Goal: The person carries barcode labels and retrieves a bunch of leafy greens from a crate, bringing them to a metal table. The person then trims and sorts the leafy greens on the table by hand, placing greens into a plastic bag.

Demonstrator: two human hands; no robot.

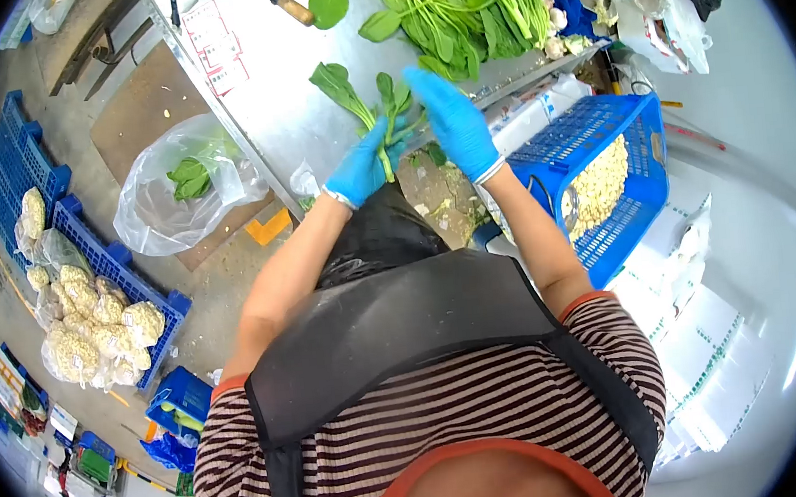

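Note:
My left hand (361,168), in a blue glove, is closed round the stems of a few leafy greens (367,111) above the near edge of the metal table (279,79). To its right, my right hand (456,122), also gloved in blue, has its fingers stretched out beside the leaves and grips nothing that I can see. A large pile of leafy greens (462,6) lies on the table beyond both hands. A single leaf (329,6) rests by the wooden handle of a curved knife (292,10).
At the left, a clear plastic bag (153,208) holds some leaves. Blue pallets (107,260) carry bagged pale produce (92,323). On the right, a blue crate (620,239) contains pale pieces. White bulbs (556,22) and plastic bags (649,32) sit at the table's far right.

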